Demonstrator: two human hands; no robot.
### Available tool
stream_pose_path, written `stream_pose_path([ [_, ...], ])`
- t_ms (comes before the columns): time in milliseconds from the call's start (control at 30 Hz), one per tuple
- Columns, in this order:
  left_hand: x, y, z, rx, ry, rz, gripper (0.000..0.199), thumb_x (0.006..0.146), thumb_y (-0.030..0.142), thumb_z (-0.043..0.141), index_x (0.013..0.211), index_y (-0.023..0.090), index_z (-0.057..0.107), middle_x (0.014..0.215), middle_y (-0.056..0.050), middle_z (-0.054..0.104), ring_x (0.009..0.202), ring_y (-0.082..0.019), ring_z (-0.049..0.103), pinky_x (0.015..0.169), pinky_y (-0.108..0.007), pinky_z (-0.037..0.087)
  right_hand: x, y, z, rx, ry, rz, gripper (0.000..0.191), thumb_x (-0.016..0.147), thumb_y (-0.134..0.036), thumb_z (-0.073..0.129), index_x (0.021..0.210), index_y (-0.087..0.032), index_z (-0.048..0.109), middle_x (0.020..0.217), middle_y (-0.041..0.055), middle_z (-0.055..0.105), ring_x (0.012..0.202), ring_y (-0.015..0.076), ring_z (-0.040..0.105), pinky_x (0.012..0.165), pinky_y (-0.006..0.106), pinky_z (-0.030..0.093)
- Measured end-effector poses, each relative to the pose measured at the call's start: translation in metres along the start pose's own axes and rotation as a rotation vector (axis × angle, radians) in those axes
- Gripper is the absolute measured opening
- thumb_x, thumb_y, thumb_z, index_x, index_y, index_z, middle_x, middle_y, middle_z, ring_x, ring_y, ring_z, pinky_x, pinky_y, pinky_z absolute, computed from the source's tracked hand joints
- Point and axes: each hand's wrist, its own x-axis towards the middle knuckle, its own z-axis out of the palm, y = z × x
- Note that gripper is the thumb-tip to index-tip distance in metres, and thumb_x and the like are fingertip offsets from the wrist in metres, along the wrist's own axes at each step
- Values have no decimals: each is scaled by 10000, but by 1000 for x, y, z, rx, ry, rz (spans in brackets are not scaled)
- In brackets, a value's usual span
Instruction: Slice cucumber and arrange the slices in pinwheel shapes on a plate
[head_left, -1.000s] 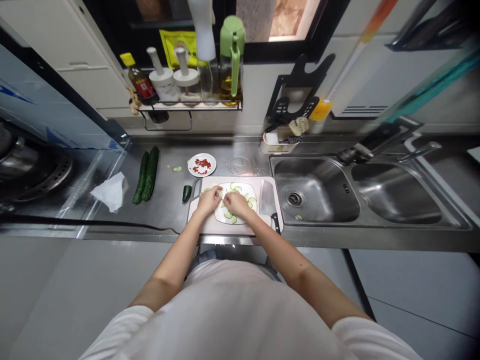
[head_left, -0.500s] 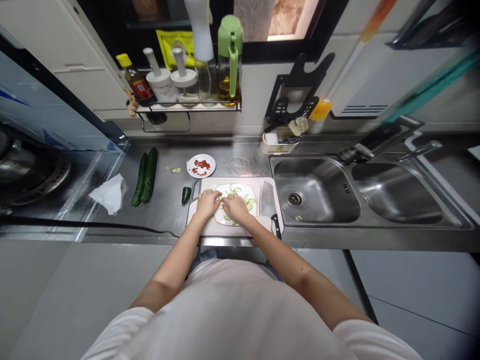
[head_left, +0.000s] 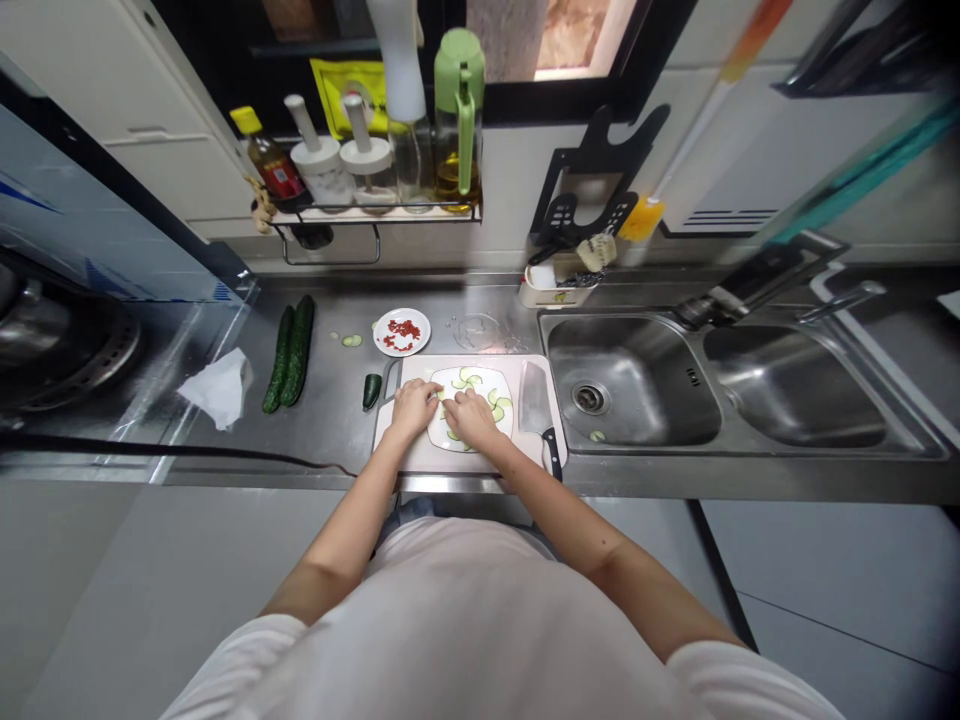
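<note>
Over the left side of a white plate (head_left: pixel 484 437), my left hand (head_left: pixel 415 408) has its fingers pinched together on a thin cucumber slice (head_left: pixel 441 395). Close beside it, my right hand (head_left: pixel 469 415) reaches over the plate with curled fingers; what lies under its fingertips is hidden. Pale green cucumber slices (head_left: pixel 499 405) lie in curved groups around the plate, some partly covered by my hands. The plate rests on a light pink cutting board (head_left: pixel 416 460). A cleaver (head_left: pixel 534 395) with a black handle lies flat on the board's right side.
A cucumber end (head_left: pixel 372 391) sits left of the board. Farther left are two whole cucumbers (head_left: pixel 291 352) and a crumpled tissue (head_left: pixel 218 388). A small plate (head_left: pixel 384 343) of chopped red pieces stands behind. The double sink (head_left: pixel 630 380) is at right; a condiment rack (head_left: pixel 382 212) hangs above.
My right hand has shifted very slightly at the plate, its fingers a little more curled. My left hand stays at the plate's left side. Everything else looks the same.
</note>
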Motion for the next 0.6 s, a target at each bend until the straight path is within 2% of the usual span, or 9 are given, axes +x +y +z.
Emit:
stream_pose_path([
  [233, 2, -4, 2, -76, 22, -22, 315, 842, 224, 537, 1115, 256, 692, 928, -65, 650, 980, -233, 585, 913, -357, 419, -1, -3, 1, -9, 13, 19, 336, 973, -281, 376, 1128, -167, 653, 1080, 150, 626, 1062, 280, 481, 843, 366, 370],
  [433, 3, -21, -2, -127, 221, -287, 353, 841, 225, 486, 1144, 215, 669, 993, -83, 673, 949, -230, 609, 887, -343, 445, -1, 0, -3, 27, 34, 41, 322, 970, -271, 388, 1144, -178, 643, 1078, 137, 631, 1060, 269, 478, 847, 355, 375],
  [600, 0, -31, -5, -52, 201, -371, 359, 827, 286, 516, 1144, 211, 666, 991, -110, 681, 965, -264, 616, 856, -364, 450, -1, 4, -7, 45, 33, 31, 323, 974, -261, 387, 1134, -198, 661, 1052, 125, 630, 1045, 264, 481, 848, 353, 379],
])
